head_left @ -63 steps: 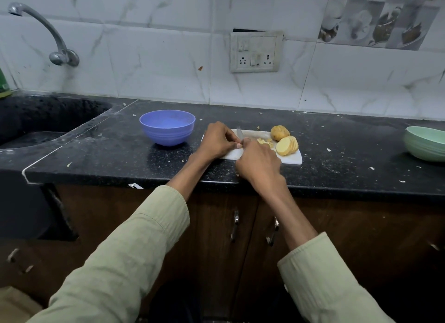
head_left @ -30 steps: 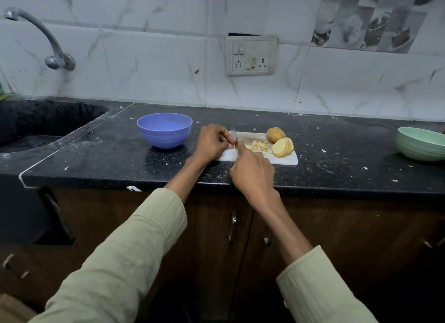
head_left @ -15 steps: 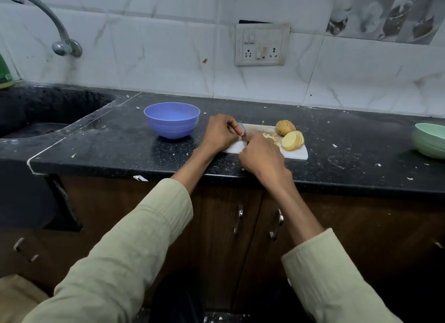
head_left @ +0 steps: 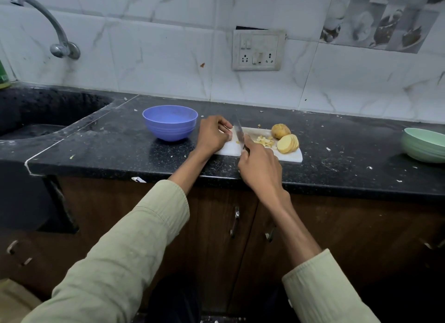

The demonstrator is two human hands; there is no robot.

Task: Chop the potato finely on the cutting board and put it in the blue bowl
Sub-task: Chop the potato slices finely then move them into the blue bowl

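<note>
A white cutting board [head_left: 290, 155] lies on the black counter. On it sit a pile of chopped potato bits [head_left: 265, 140], a stack of potato slices [head_left: 287, 143] and an uncut potato end [head_left: 280, 130]. My right hand [head_left: 261, 169] grips a knife [head_left: 238, 132], its blade pointing away over the board's left part. My left hand [head_left: 213, 136] rests with curled fingers at the board's left end, right beside the blade; what it holds under the fingers is hidden. The blue bowl [head_left: 170, 126] stands just left of my left hand, and looks empty.
A pale green bowl [head_left: 423, 144] stands at the far right of the counter. A black sink [head_left: 36, 115] with a tap [head_left: 48, 26] is at the left. A wall socket [head_left: 258, 50] is behind the board. Small scraps dot the counter.
The knife blade is lifted higher and more visible than half a second ago. Both hands stay at the board's left end. The view has shifted slightly.
</note>
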